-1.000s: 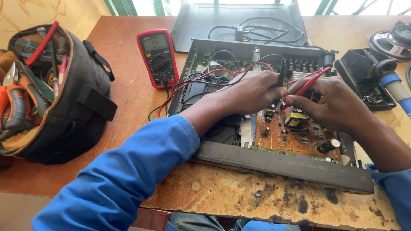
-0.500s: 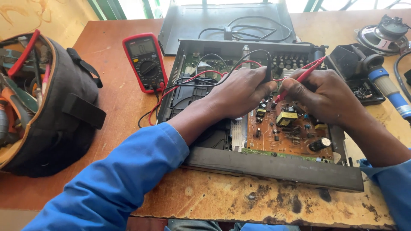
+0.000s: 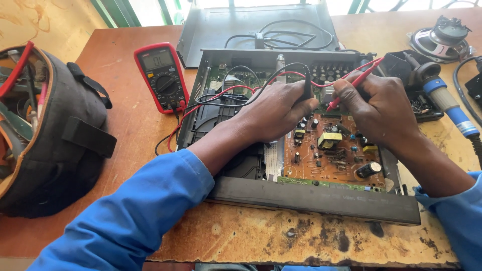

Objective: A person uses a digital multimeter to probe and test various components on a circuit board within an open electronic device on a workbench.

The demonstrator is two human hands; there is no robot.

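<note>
An opened grey electronics chassis lies on the worn wooden table, with an orange circuit board inside it. My left hand holds a black test probe tip-down on the board. Close beside it, my right hand grips a red test probe, its tip also on the board. Red and black leads run left to a red-cased multimeter lying face up beside the chassis.
A black tool bag full of tools stands at the left. The chassis lid with a coiled black cable lies at the back. A loudspeaker, a blue-handled soldering iron and a black part sit at the right.
The view has shifted so the chassis sits more central and the bag further left. Both hands stay on the board, probes shifted slightly together.
</note>
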